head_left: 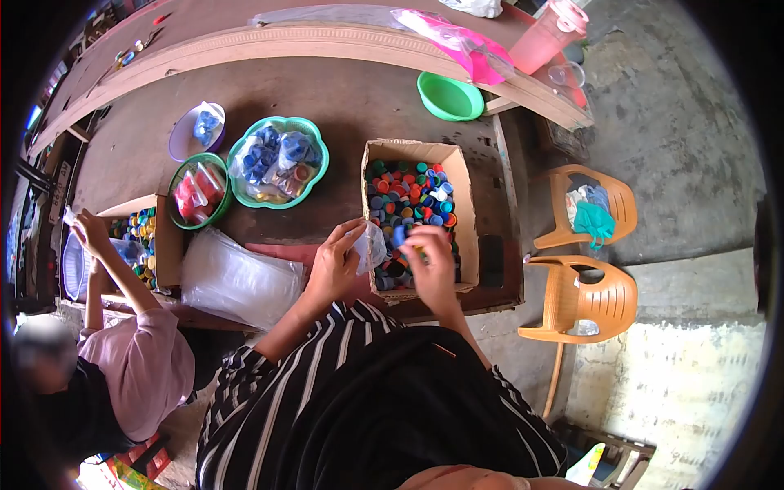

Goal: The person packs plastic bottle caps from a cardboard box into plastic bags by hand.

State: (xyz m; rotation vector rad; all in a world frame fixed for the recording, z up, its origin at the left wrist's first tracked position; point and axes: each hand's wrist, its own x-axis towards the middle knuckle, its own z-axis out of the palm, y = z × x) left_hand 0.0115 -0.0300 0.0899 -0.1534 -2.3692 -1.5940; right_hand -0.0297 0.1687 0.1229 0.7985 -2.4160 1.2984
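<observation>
My left hand [333, 263] pinches a small clear plastic bag [373, 247] at the near left edge of a cardboard box [464, 192]. Loose plastic bottle caps [406, 192] in red, blue, green, orange and other colours fill the box. Over the box, close to the bag, my right hand [433, 265] has its fingers closed at a blue bottle cap [399, 236]. Slight blur covers those fingertips. Left of my left hand lies a stack of clear plastic bags [241, 278].
A turquoise basin [325, 167] of bagged caps, a green basket [175, 214] and a purple bowl [181, 135] stand left. At left, a co-worker [139, 367] reaches beside another cap box [169, 237]. A green bowl [449, 96] sits under the raised shelf [327, 37]. Orange chairs [588, 298] stand right.
</observation>
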